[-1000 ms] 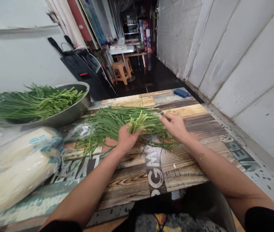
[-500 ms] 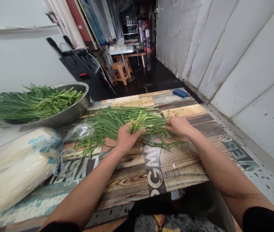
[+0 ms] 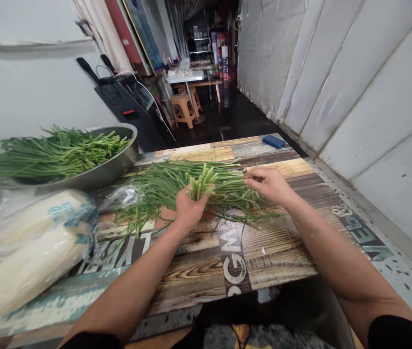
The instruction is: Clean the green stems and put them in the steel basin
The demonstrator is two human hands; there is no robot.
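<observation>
My left hand (image 3: 188,209) is closed around a small bunch of garlic chives (image 3: 202,180), their pale cut ends pointing up and away from me. Beneath and behind it, a loose pile of chives (image 3: 155,182) spreads over the table. At the pile's right edge, my right hand (image 3: 267,183) has its thumb and fingers pinched together by the stalk tips. Whatever is between those fingertips is too small to make out.
A metal basin (image 3: 120,160) heaped with chives stands at the back left. In front of it lies a plastic bag of long white items (image 3: 39,252). A blue box (image 3: 273,141) rests near the table's (image 3: 282,247) far right corner. White wall panels (image 3: 366,82) run along the right.
My right hand has risen slightly, its fingers turning into a pinch above the pile's edge. The bunch in my left hand now stands more upright.
</observation>
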